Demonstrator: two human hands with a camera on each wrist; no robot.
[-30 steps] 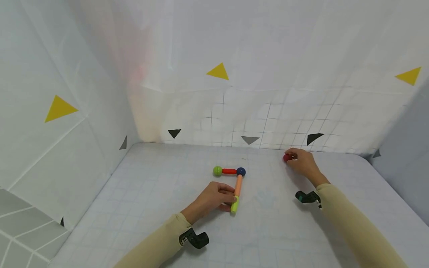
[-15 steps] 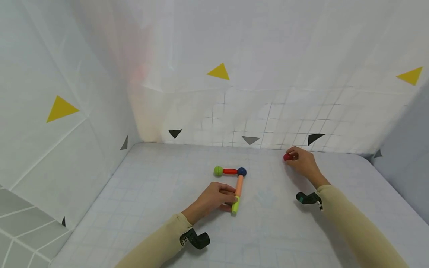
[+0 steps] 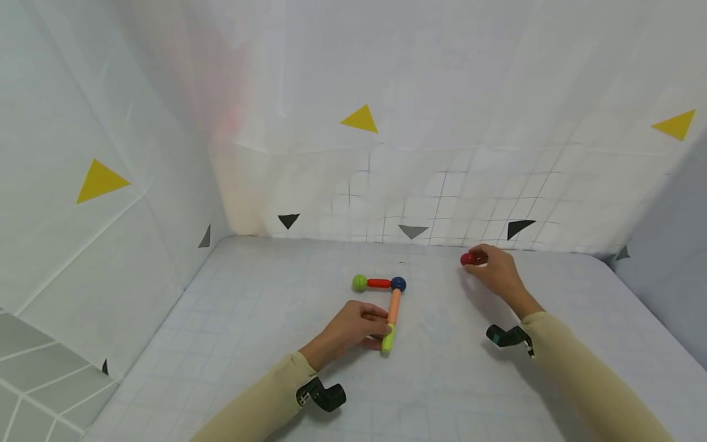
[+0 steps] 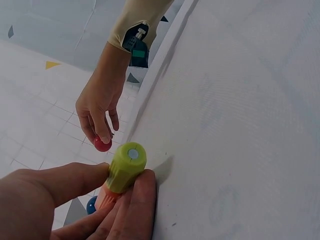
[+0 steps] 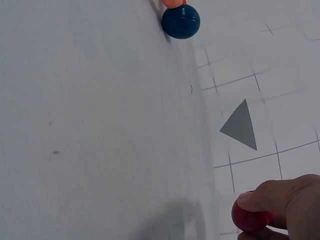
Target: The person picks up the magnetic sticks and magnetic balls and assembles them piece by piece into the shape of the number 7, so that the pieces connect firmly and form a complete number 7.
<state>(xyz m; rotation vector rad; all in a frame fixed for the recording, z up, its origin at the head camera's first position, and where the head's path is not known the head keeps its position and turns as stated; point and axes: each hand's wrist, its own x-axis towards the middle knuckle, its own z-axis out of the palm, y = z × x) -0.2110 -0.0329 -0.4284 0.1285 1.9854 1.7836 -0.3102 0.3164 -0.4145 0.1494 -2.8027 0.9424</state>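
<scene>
My left hand [image 3: 353, 325] pinches a yellow-green rod [image 4: 127, 167] between thumb and fingers, where it meets an orange rod [image 3: 394, 306]. That orange rod runs away from me to a dark blue ball [image 3: 398, 283]. A short red rod [image 3: 378, 283] links the blue ball to a light green ball [image 3: 359, 282] on its left. At the back right, my right hand [image 3: 497, 270] pinches a red ball [image 5: 248, 214] between thumb and fingers, apart from the joined pieces. Fingers hide part of the yellow-green rod and part of the red ball.
A white cloth-covered table [image 3: 265, 264] lies under everything, its back edge meeting a white wall sheet [image 3: 475, 123] with grid lines and triangles. Each wrist carries a small black camera, the left one [image 3: 323, 394] and the right one [image 3: 508, 336].
My right hand has shifted slightly left with the red ball in its fingers. The left hand and the joined rods and balls have stayed in place.
</scene>
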